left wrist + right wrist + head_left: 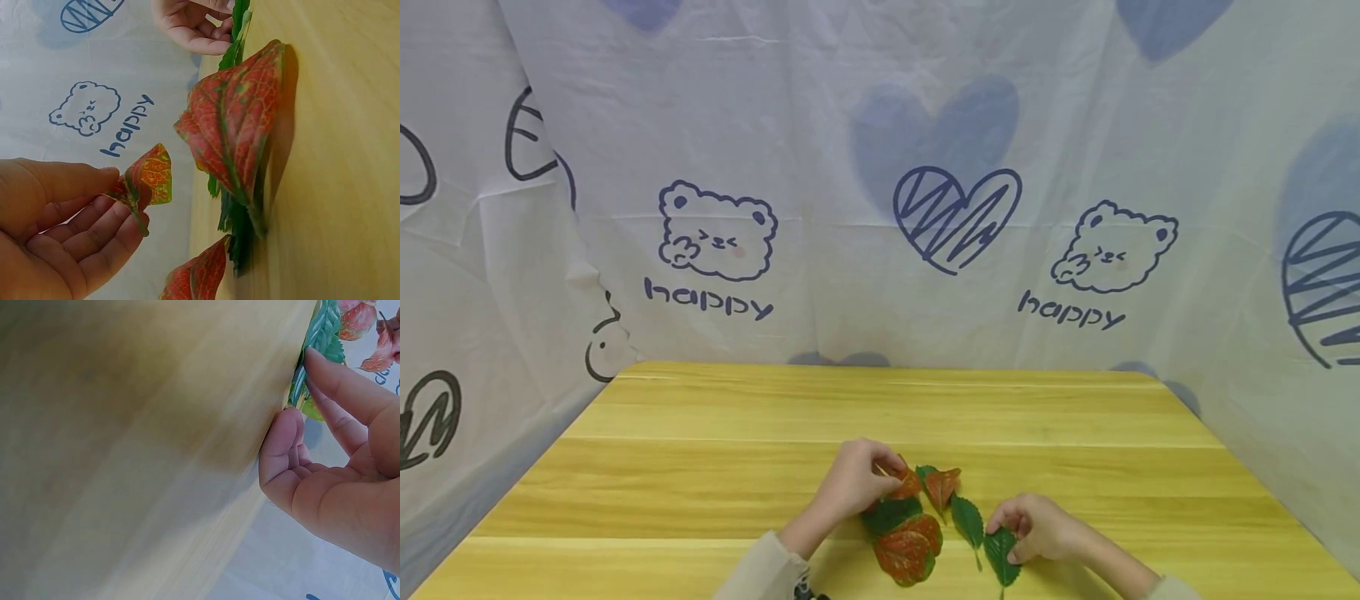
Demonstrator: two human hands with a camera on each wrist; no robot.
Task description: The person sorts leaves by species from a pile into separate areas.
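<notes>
Just above the table, my left hand [853, 482] pinches a small folded red-and-yellow leaf [156, 176] between thumb and fingers. My right hand [1039, 527] holds a green serrated leaf [999, 552] flat on the tabletop, its thumb and fingertips at the leaf's edges. Left of that leaf lies another green leaf [967, 522], stem toward the person. A red leaf [942, 487] lies beyond it, overlapping a green one. Below the left hand, red leaves [910, 552] and a dark green leaf [891, 514] overlap in a cluster.
The leaves lie on a yellow wood-grain table [700, 467]. A pale cloth [842, 250] printed with hearts and bears hangs behind the table's far edge and along both sides.
</notes>
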